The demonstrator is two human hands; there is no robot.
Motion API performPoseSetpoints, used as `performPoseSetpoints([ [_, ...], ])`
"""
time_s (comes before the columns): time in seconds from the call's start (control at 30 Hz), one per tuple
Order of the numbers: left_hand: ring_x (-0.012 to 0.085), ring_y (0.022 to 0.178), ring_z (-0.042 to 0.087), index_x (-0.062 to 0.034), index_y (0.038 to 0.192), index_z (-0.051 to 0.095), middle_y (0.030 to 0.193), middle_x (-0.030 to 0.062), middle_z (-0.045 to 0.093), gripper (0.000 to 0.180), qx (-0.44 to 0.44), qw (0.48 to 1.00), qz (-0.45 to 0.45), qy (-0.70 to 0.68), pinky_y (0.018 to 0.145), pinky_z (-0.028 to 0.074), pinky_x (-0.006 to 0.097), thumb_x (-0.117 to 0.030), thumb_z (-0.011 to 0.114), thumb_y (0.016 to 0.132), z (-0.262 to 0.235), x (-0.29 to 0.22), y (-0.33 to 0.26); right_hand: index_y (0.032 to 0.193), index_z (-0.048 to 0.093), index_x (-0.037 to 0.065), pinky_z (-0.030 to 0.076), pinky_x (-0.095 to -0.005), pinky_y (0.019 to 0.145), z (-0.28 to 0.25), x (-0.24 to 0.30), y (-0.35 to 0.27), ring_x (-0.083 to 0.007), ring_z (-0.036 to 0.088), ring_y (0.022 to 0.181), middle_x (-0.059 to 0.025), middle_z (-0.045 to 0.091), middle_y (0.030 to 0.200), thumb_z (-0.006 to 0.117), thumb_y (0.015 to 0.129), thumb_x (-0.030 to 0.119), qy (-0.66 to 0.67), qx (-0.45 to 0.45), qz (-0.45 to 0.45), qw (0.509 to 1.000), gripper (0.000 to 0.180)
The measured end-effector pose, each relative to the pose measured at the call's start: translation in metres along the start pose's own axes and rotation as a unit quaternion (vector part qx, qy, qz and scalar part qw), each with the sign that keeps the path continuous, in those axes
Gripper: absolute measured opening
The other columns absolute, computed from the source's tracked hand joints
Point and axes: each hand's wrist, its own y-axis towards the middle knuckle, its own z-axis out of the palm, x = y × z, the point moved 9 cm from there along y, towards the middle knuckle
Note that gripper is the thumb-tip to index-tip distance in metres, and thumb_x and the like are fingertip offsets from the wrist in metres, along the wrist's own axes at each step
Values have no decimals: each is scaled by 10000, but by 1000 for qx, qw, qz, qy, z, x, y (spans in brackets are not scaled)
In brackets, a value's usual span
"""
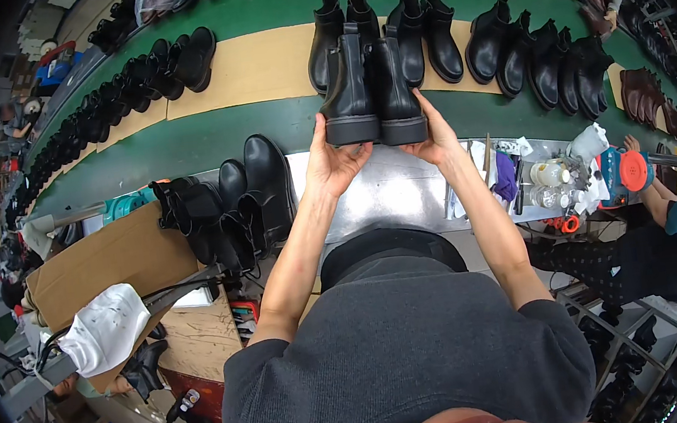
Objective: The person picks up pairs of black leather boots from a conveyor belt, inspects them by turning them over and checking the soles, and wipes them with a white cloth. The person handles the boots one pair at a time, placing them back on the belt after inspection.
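Observation:
Both my arms reach forward to a pair of black ankle boots, held side by side with their heels toward me. My left hand (pixel 334 160) grips the left boot (pixel 347 85) at its heel and sole, the thumb up along its side. On the other one, the right boot (pixel 396 84), my right hand (pixel 435 138) closes the same way round the heel. The two boots touch or nearly touch each other. Behind them, more black ankle boots (pixel 440 37) stand on the green conveyor belt (pixel 271 131).
Tan cardboard (pixel 255 62) lines the belt under rows of black shoes (pixel 147 73). Loose black boots (pixel 264 182) stand at the left of the metal worktop (pixel 378 194). Clear bottles (pixel 550 175) and a purple cloth (pixel 505 176) lie on the right. A co-worker (pixel 652 251) is at the right.

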Motion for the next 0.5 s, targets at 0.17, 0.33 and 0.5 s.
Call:
performPoseSetpoints([
  [0.17, 280, 1073, 547, -100, 1279, 418, 1220, 122, 519, 609, 40, 999, -26, 14, 917, 462, 447, -520, 559, 861, 3, 12, -3, 1042, 631, 127, 525, -335, 757, 4, -5, -13, -175, 642, 862, -34, 665, 953, 586, 861, 453, 58, 15, 24, 998, 376],
  [0.33, 278, 1193, 498, -88, 1363, 369, 1347, 111, 465, 583, 119, 989, 42, 71, 1018, 384, 459, -472, 451, 933, 8, 11, -26, 1161, 575, 34, 437, -345, 952, -12, -7, -35, -206, 603, 1038, -96, 632, 1130, 589, 856, 266, 58, 62, -77, 993, 384],
  [0.5, 275, 1115, 543, -77, 1284, 485, 1227, 115, 564, 625, 98, 994, 42, -27, 990, 413, 433, -556, 482, 882, -29, -5, -16, 1358, 372, 34, 411, -337, 975, 21, -16, -67, -186, 543, 1135, -89, 538, 1275, 558, 892, 229, 24, 232, -90, 968, 538],
])
